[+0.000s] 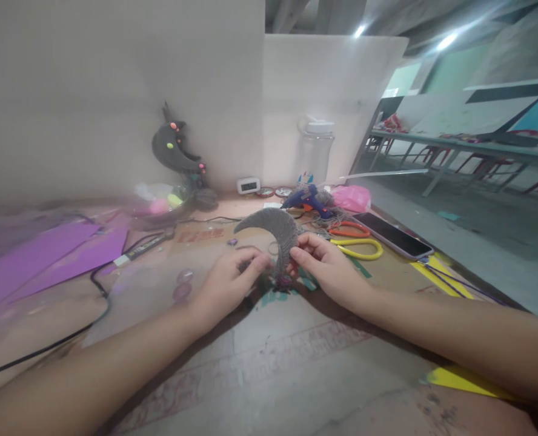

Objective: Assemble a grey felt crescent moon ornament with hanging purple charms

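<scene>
A dark grey crescent moon (280, 233), wrapped in ribbed yarn, stands upright over the work surface with its upper tip pointing left. My right hand (326, 263) grips its right edge between thumb and fingers. Just left of the crescent's lower part, my left hand (232, 281) is closed, thumb against curled fingers; anything in that pinch is hidden. Small dark purple bits (285, 281) show at the crescent's lower end.
Behind stand a decorated crescent (173, 148), a small clock (248, 185), a clear bottle (315, 151) and a blue glue gun (309, 200). Yellow-handled scissors (362, 248), orange-handled scissors (351, 229) and a phone (394, 236) lie right. Purple sheets (69, 257) and a black cable (100, 287) lie left.
</scene>
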A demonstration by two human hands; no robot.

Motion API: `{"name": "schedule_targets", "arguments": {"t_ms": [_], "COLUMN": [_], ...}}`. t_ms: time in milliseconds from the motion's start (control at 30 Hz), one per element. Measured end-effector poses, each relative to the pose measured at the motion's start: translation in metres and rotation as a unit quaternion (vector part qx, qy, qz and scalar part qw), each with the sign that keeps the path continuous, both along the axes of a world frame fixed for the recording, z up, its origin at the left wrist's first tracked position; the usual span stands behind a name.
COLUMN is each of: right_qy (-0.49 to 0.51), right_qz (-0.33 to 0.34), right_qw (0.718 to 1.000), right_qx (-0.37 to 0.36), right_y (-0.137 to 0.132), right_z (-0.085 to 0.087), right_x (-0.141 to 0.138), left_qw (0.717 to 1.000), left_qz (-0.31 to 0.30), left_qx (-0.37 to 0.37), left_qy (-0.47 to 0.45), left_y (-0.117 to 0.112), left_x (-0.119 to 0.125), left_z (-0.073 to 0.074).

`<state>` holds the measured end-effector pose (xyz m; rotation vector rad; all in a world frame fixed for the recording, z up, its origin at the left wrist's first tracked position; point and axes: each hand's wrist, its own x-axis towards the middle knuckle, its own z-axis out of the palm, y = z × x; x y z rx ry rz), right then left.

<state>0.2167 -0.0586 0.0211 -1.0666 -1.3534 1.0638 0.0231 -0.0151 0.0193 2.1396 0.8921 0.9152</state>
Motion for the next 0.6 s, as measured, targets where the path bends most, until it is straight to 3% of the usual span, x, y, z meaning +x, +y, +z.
{"name": "schedule_targets", "arguments": {"t_ms": [200, 467, 600], "right_qy": [-0.006, -0.04, -0.098], "right_qz": [0.004, 0.016, 0.021], "right_qw": [1.0, 0.999, 0.991], "right_qx": [0.015, 0.028, 0.088], "right_y": [0.004, 0.004, 0.015], "right_z": [-0.001, -0.004, 0.01], "right_x": [0.002, 0.003, 0.017], "left_qw": [0.995, 0.996, 0.999], "left_qz": [-0.066, -0.048, 0.006], "left_qx": [0.066, 0.054, 0.001], "left_qy": [0.023, 0.052, 0.04], "left_y": [-0.001, 0.001, 0.0], "left_x": [0.0, 0.001, 0.001], "left_z": [-0.002, -0.001, 0.001]}}
